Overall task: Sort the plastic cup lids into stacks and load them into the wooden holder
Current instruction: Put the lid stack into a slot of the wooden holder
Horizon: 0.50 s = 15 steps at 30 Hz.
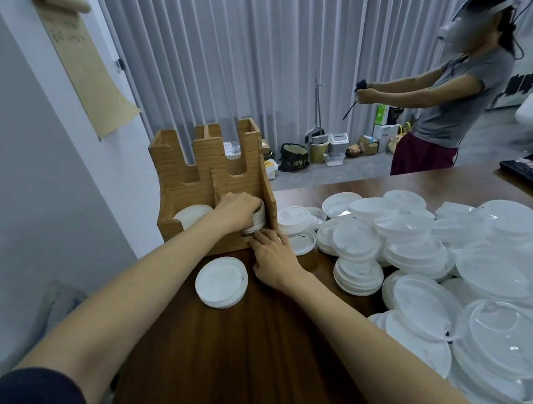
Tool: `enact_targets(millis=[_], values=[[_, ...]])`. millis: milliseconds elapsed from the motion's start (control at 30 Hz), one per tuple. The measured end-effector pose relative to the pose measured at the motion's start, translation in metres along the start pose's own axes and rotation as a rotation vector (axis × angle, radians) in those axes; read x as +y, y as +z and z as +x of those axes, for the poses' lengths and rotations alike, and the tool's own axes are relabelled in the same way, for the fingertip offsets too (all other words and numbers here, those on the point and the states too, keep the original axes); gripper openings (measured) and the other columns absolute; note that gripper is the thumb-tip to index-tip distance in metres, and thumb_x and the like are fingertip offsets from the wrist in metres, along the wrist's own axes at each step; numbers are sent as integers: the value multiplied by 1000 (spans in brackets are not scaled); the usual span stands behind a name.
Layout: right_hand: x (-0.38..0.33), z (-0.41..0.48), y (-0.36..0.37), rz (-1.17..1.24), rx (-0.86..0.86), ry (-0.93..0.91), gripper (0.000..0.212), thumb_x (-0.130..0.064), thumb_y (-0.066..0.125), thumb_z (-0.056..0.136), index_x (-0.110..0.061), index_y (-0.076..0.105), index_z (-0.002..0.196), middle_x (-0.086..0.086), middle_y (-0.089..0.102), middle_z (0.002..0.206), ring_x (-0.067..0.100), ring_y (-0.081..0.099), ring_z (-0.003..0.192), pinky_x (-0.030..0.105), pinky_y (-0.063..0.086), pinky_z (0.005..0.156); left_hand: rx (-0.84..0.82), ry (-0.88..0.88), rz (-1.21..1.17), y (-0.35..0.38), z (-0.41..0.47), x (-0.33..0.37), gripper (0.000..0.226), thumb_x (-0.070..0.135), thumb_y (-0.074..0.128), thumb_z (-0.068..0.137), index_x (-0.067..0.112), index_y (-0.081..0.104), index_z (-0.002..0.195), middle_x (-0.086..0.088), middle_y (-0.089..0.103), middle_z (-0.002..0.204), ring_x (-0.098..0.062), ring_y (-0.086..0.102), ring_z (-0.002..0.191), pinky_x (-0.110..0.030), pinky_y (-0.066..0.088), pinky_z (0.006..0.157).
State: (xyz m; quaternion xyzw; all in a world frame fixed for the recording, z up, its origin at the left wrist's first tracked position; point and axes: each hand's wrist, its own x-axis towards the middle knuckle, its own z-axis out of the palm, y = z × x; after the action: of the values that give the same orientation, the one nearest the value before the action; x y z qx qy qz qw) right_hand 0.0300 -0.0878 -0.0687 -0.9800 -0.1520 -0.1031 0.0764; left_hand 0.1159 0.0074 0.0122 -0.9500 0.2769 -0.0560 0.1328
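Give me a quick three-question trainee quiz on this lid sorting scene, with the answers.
1. True or false: the left hand grips a stack of lids inside the wooden holder.
2. The loose stack of white lids lies: A) on the table before the holder; B) atop the holder; C) on the floor.
3. Fill in: the unsorted pile lies to the holder's ____ side.
Key: 1 true; 2 A; 3 right.

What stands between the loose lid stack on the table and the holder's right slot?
The right hand rests at that slot's mouth on the wooden holder, and the left hand grips another lid stack already in it.
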Motion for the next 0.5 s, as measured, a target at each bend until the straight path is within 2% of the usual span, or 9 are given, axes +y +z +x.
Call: enact_targets(millis=[100, 233, 500], values=[[0, 3, 0, 29, 0, 21, 55, -17, 50, 86, -9, 40, 140, 7, 40, 145, 25, 24, 138, 37, 12, 112, -11, 6, -13, -1, 2, -3, 8, 11, 54, 87, 17, 49, 85, -7, 63, 99, -28, 60, 94, -32, 40, 68], [0, 6, 2, 14, -9, 17, 47, -17, 50, 85, -9, 48, 131, 5, 45, 138, 25, 27, 134, 38, 16, 109, -23, 33, -25, -1, 4, -6, 7, 12, 55, 87, 17, 50, 86, -6, 62, 97, -27, 60, 93, -32, 40, 67], [1, 11, 6, 5, -16, 31, 48, -18, 50, 85, -9, 46, 132, 5, 48, 136, 25, 28, 132, 38, 18, 108, -36, 37, -32, -1, 4, -8, 8, 13, 54, 86, 15, 55, 94, -7, 63, 100, -28, 60, 94, -35, 44, 71]])
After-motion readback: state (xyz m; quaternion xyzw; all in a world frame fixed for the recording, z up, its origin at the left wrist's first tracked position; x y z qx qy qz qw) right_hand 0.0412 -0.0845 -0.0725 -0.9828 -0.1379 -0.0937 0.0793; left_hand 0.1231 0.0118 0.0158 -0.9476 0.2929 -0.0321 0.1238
